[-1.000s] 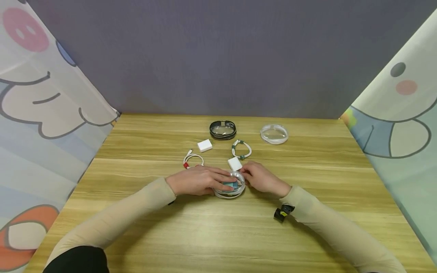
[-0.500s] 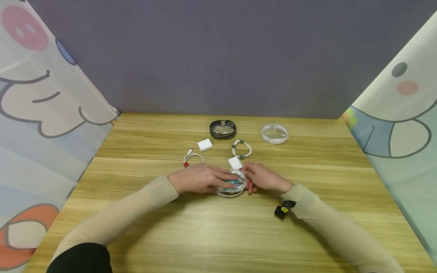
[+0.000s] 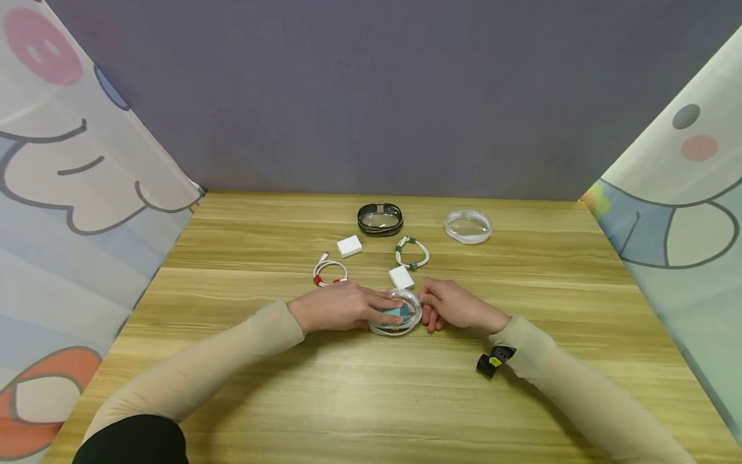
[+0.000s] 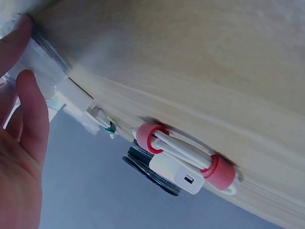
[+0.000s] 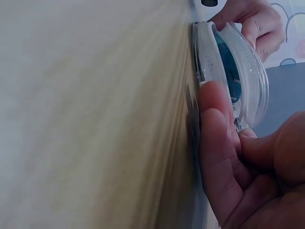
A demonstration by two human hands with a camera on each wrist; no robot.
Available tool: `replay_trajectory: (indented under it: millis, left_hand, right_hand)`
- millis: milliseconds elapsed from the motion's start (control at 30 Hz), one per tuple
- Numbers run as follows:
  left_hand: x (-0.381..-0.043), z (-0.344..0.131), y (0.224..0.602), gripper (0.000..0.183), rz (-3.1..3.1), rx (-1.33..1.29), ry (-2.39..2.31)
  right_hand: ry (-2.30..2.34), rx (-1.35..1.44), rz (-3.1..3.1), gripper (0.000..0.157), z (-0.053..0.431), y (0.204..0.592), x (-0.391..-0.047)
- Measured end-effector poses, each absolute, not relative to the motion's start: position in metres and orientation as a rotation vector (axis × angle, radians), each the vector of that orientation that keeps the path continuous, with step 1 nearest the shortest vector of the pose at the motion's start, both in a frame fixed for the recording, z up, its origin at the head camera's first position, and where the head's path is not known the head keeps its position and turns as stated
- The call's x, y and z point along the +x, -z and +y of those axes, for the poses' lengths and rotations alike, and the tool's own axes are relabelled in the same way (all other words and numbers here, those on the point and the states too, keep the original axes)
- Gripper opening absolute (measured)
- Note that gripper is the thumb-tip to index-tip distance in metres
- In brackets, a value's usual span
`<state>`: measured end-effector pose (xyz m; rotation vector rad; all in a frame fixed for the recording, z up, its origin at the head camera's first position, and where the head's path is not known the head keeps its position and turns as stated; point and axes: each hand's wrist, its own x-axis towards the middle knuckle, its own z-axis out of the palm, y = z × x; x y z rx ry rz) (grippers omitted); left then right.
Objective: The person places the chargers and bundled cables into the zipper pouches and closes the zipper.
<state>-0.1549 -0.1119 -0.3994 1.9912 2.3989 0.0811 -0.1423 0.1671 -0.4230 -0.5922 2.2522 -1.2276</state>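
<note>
My left hand (image 3: 342, 308) grips a round clear zip pouch (image 3: 418, 314) with white trim, its fingers lying over the top. Through the clear plastic shows a teal-blue item (image 5: 228, 67). The pouch's edge gapes on the side facing my right hand (image 3: 455, 304). There, my right thumb and forefinger pinch the zipper pull (image 5: 238, 125), and the other fingers are curled beneath. Just behind the pouch lies a white charger (image 3: 400, 278). Past my left hand, a coiled white cable (image 4: 190, 153) with red ties rests on the table.
Another white charger (image 3: 349, 246) sits behind the red-tied cable. A white cable with green ties (image 3: 413, 265) lies behind the nearer charger. At the back stand a black-trimmed clear pouch (image 3: 379, 231) and a white-trimmed one (image 3: 467, 239). A grey wall closes off the wooden table (image 3: 348, 399).
My right hand has shifted slightly to the right along the pouch's edge, and its lower fingers have come into sight. The pouch and left hand have edged slightly right.
</note>
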Motion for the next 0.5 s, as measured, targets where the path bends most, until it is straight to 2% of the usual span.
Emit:
replay_trajectory:
  millis: [300, 500]
  left_hand:
    - [-0.153, -0.112, 0.399, 0.069, 2.414, 1.951, -0.107]
    - [-0.151, -0.111, 0.402, 0.062, 2.442, 1.897, -0.177]
  right_hand:
    - [1.21, -0.591, 2.233, 0.019, 0.171, 0.416, -0.122]
    - [1.219, -0.576, 2.22, 0.02, 0.172, 0.416, -0.112]
